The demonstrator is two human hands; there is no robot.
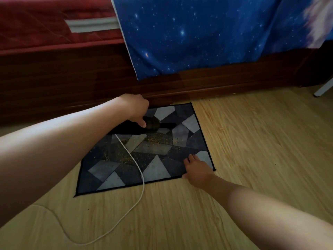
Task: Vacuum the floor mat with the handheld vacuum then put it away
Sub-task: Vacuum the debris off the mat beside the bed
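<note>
A floor mat [108, 170] with a grey and dark geometric pattern lies on the wooden floor beside the bed. Yellowish crumbs are scattered across its middle. My left hand [134, 107] grips the dark handheld vacuum [142, 127] over the mat's far part, nozzle pointing right. A white cord [138, 170] trails from the vacuum across the mat toward me. My right hand [196, 170] presses on the mat's near right corner, fingers spread on the fabric.
A dark wooden bed frame [216, 83] runs along the mat's far edge, with a blue star-print sheet [198, 33] hanging over it and a red mattress [45, 24] at left. A white furniture leg [322, 89] stands at far right. Light wood floor [252, 141] surrounds the mat.
</note>
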